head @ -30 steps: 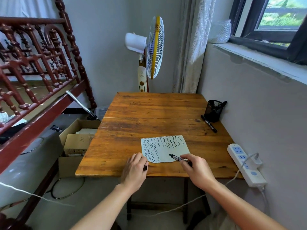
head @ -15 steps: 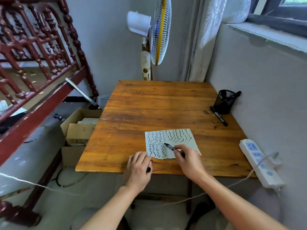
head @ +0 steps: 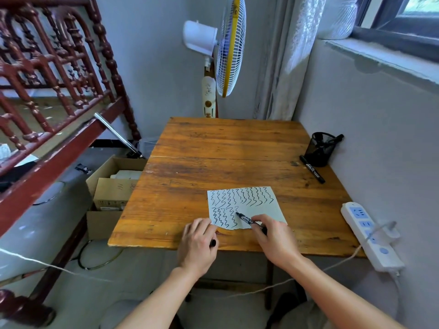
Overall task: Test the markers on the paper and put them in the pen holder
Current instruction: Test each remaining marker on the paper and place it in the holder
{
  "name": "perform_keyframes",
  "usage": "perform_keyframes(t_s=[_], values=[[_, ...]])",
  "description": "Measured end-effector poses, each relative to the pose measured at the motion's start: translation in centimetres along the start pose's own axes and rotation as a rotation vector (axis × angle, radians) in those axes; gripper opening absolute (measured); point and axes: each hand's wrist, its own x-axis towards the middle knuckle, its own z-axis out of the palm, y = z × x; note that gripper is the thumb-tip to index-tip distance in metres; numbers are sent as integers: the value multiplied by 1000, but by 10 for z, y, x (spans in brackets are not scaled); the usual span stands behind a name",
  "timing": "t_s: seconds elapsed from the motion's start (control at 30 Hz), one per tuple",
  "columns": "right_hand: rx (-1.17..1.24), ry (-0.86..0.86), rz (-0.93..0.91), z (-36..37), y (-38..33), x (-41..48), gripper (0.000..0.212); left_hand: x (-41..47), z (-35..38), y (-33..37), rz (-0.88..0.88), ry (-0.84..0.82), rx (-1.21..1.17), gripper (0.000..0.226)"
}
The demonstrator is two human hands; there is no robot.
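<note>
A white paper (head: pixel 263 205) covered in black wavy lines lies near the front of the wooden table (head: pixel 213 169). My right hand (head: pixel 273 236) grips an uncapped black marker (head: pixel 249 220), its tip touching the paper's lower row of squiggles. At the paper's left corner my left hand (head: pixel 198 243) rests, closed around a small black piece, likely the marker cap (head: pixel 213 243). A black mesh pen holder (head: pixel 319 148) stands at the far right by the wall with a marker in it. Another black marker (head: pixel 312 172) lies on the table in front of the holder.
A white power strip (head: pixel 370 236) with a cable hangs at the table's right edge against the wall. A standing fan (head: pixel 228 48) is behind the table. Cardboard boxes (head: pixel 111 191) sit on the floor at left, under a dark red wooden railing (head: pixel 47 74).
My right hand moved left onto the paper and the marker tip now draws in the lower row. The view tilted downward; the left hand stayed at the paper's corner.
</note>
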Motion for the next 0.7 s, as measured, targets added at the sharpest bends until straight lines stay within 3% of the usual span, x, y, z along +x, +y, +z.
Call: perform_keyframes(t_s=[0.7], values=[[-12,-3,-59,-12,13,-28,26,0,0,1,-13,-31,4,19]])
